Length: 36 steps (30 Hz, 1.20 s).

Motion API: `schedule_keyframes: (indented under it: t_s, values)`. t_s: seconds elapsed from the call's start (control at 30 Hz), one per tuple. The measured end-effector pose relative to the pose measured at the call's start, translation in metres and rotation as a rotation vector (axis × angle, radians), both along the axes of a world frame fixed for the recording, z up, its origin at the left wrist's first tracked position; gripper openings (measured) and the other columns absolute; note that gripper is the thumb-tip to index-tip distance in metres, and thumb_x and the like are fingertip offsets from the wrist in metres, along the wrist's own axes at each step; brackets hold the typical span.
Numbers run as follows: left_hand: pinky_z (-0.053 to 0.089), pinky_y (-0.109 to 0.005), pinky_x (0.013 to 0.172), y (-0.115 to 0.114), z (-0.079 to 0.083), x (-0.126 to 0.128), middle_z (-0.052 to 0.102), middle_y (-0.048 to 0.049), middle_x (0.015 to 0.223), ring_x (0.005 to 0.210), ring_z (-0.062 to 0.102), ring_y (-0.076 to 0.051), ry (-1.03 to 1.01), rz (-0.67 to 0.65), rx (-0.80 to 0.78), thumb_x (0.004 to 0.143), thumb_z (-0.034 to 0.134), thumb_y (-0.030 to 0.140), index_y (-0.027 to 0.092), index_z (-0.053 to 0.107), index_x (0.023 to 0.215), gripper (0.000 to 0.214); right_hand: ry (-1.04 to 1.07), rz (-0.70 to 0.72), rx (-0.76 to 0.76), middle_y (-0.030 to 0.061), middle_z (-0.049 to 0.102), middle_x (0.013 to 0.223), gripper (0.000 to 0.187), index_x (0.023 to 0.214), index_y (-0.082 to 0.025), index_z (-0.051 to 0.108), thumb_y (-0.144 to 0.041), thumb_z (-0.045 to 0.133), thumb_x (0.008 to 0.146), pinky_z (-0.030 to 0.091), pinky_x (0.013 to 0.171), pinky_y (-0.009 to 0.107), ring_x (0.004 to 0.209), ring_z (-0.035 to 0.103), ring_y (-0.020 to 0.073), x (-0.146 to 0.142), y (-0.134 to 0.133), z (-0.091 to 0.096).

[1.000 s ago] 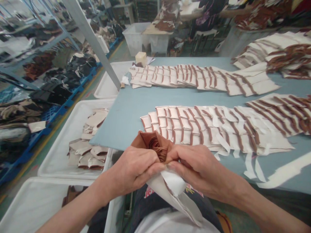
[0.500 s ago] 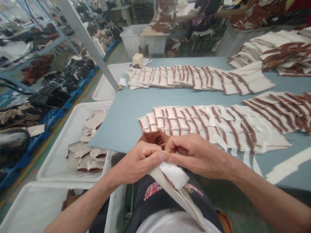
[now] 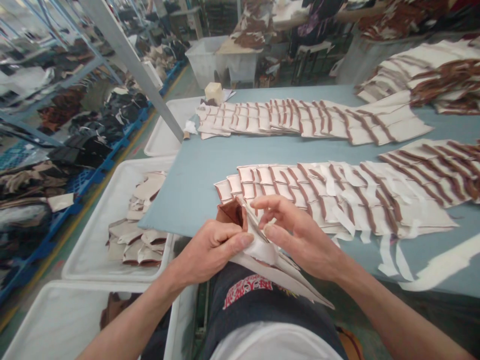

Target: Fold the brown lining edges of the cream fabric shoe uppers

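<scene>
My left hand point(image 3: 217, 250) is closed on a folded leather piece point(image 3: 232, 212), brown on one face and cream on the other, held over my lap at the table's front edge. A strip of white tape point(image 3: 261, 249) lies along the piece, beside my left thumb. My right hand point(image 3: 300, 232) is at the right side of the piece with its fingers apart and curved, holding nothing. Whether its fingertips touch the piece's edge I cannot tell. Just beyond both hands, a row of overlapping cream pieces with brown edges point(image 3: 277, 182) lies on the blue table.
A second row of cream pieces point(image 3: 292, 117) lies farther back on the blue table point(image 3: 202, 155). White strips point(image 3: 390, 257) hang over its front edge. White bins with leather pieces point(image 3: 93, 245) stand at left, near a slanted metal post point(image 3: 131, 65). A person point(image 3: 318, 20) sits far behind.
My right hand has let go of the leather piece and opened, moving slightly right. The piece has turned, its lower end swinging right. My left hand still grips it.
</scene>
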<state>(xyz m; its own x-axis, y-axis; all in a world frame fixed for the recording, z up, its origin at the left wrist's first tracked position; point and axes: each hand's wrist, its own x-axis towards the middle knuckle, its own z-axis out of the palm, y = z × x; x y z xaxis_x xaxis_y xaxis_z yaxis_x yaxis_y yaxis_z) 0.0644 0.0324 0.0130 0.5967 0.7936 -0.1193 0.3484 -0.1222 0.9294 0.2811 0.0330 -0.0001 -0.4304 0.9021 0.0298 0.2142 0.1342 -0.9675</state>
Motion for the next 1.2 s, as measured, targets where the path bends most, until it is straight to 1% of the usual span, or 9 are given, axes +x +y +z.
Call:
schedule_keyframes:
  t_s: [0.1, 0.2, 0.27, 0.37, 0.53, 0.77, 0.9, 1.07, 1.2]
  values:
    - [0.030, -0.024, 0.058, 0.002, -0.006, -0.003, 0.034, 0.0046, 0.061, 0.059, 0.035, -0.010, -0.015, 0.060, 0.026, 0.102, 0.045, 0.037, 0.019, 0.039, 0.060, 0.046, -0.152, 0.002, 0.036, 0.0025, 0.067, 0.084, 0.016, 0.097, -0.019, 0.066, -0.031, 0.058, 0.093, 0.041, 0.069, 0.028, 0.075, 0.059, 0.0172, -0.004, -0.011, -0.007]
    - [0.033, -0.025, 0.061, 0.001, -0.011, -0.005, 0.039, 0.0037, 0.061, 0.061, 0.039, -0.011, 0.052, 0.101, 0.047, 0.102, 0.044, 0.039, 0.018, 0.041, 0.060, 0.047, -0.230, -0.040, 0.061, 0.0002, 0.063, 0.072, 0.022, 0.081, -0.019, 0.064, -0.034, 0.056, 0.095, 0.035, 0.063, 0.028, 0.065, 0.055, 0.0156, -0.008, -0.017, -0.007]
    - [0.031, -0.025, 0.058, 0.000, -0.015, -0.005, 0.040, 0.0039, 0.061, 0.059, 0.038, -0.010, 0.092, 0.133, 0.029, 0.103, 0.044, 0.041, 0.018, 0.042, 0.061, 0.048, -0.255, -0.028, -0.045, -0.0018, 0.058, 0.066, 0.028, 0.074, -0.020, 0.059, -0.035, 0.053, 0.096, 0.033, 0.059, 0.027, 0.062, 0.052, 0.0145, -0.011, -0.018, -0.006]
    - [0.030, -0.026, 0.059, -0.003, -0.021, -0.003, 0.039, 0.0043, 0.058, 0.057, 0.038, -0.011, 0.123, 0.207, 0.081, 0.102, 0.044, 0.040, 0.019, 0.040, 0.061, 0.047, -0.255, 0.008, -0.199, -0.0035, 0.049, 0.062, 0.032, 0.069, -0.020, 0.051, -0.037, 0.048, 0.097, 0.031, 0.056, 0.026, 0.060, 0.046, 0.0137, -0.016, -0.020, -0.011]
    - [0.031, -0.028, 0.062, -0.006, -0.034, 0.002, 0.041, 0.0034, 0.059, 0.060, 0.038, -0.012, 0.107, 0.305, 0.129, 0.103, 0.043, 0.039, 0.019, 0.040, 0.060, 0.047, -0.239, -0.008, -0.241, -0.0035, 0.047, 0.062, 0.034, 0.072, -0.020, 0.049, -0.042, 0.047, 0.097, 0.030, 0.054, 0.025, 0.060, 0.043, 0.0134, -0.023, -0.022, -0.028]
    - [0.030, -0.027, 0.059, -0.005, -0.029, 0.001, 0.037, 0.0039, 0.062, 0.061, 0.037, -0.012, 0.025, 0.239, 0.042, 0.102, 0.043, 0.048, 0.020, 0.040, 0.063, 0.048, -0.261, -0.010, -0.272, -0.0024, 0.047, 0.061, 0.038, 0.068, -0.022, 0.045, -0.047, 0.046, 0.096, 0.030, 0.052, 0.024, 0.057, 0.044, 0.0133, -0.022, -0.027, -0.027]
    - [0.034, -0.027, 0.060, -0.004, -0.019, -0.002, 0.042, 0.0023, 0.066, 0.062, 0.039, -0.013, -0.008, 0.170, 0.003, 0.105, 0.030, 0.053, 0.020, 0.043, 0.067, 0.052, -0.256, -0.040, -0.261, -0.0019, 0.051, 0.061, 0.039, 0.067, -0.021, 0.046, -0.048, 0.046, 0.096, 0.031, 0.054, 0.025, 0.059, 0.046, 0.0140, -0.019, -0.028, -0.026]
    - [0.033, -0.027, 0.065, -0.003, -0.013, -0.004, 0.040, 0.0038, 0.065, 0.068, 0.039, -0.014, 0.092, 0.095, 0.032, 0.096, 0.052, 0.038, 0.020, 0.040, 0.065, 0.037, -0.238, -0.015, -0.273, -0.0032, 0.049, 0.061, 0.039, 0.069, -0.021, 0.047, -0.049, 0.048, 0.097, 0.029, 0.054, 0.025, 0.059, 0.044, 0.0131, -0.017, -0.027, -0.029]
    - [0.031, -0.027, 0.063, -0.003, -0.010, -0.005, 0.040, 0.0045, 0.066, 0.066, 0.039, -0.013, 0.155, 0.045, 0.058, 0.096, 0.049, 0.026, 0.021, 0.037, 0.065, 0.034, -0.206, -0.012, -0.296, -0.0035, 0.049, 0.061, 0.037, 0.070, -0.021, 0.048, -0.046, 0.047, 0.097, 0.030, 0.054, 0.024, 0.059, 0.044, 0.0127, -0.014, -0.028, -0.033]
